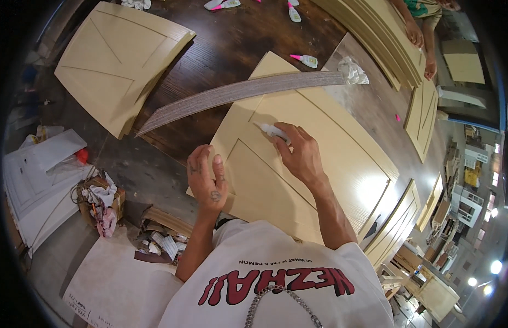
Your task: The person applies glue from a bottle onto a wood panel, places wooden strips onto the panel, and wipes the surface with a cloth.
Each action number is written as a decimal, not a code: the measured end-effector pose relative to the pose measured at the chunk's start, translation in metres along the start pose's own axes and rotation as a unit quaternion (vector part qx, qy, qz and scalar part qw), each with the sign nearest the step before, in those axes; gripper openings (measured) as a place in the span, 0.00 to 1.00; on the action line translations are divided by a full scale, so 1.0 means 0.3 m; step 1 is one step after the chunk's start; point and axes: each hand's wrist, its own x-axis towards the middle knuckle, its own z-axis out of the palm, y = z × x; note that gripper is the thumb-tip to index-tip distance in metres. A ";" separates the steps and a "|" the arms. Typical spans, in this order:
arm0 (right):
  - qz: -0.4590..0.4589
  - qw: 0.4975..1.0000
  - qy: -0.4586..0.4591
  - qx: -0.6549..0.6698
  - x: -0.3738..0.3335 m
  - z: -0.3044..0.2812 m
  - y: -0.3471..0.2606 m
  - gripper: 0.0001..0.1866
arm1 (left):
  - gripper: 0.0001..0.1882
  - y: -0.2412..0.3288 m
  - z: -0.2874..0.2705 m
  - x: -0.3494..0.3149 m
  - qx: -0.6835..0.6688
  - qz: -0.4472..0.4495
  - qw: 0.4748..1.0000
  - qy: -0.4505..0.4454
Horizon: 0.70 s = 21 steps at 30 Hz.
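A: Nearest item: a silver chain [276,288] on a white shirt [341,311], at the near side of the cream panel [330,136]. State both grips.

B: Right hand [300,156]: grasping a small white bottle [275,133] above the panel, nozzle directed at its surface. Nozzle contact cannot be confirmed. Left hand [206,180]: unclenched, nothing visible in it, at the panel's left edge; whether it bears on the panel cannot be told.

A: List probable faults and causes.

B: Excess squeezing could spill surplus liquid onto the panel. A bumped grey strip [232,93], which crosses the panel's far end and overhangs its left side, could slip. A jolted panel could displace the pink-capped bottle [304,60] just beyond it.
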 end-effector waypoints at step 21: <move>-0.030 0.997 0.024 -0.061 -0.037 -0.012 0.010 0.11 | 0.14 -0.008 0.007 -0.005 -0.019 -0.013 1.000 -0.011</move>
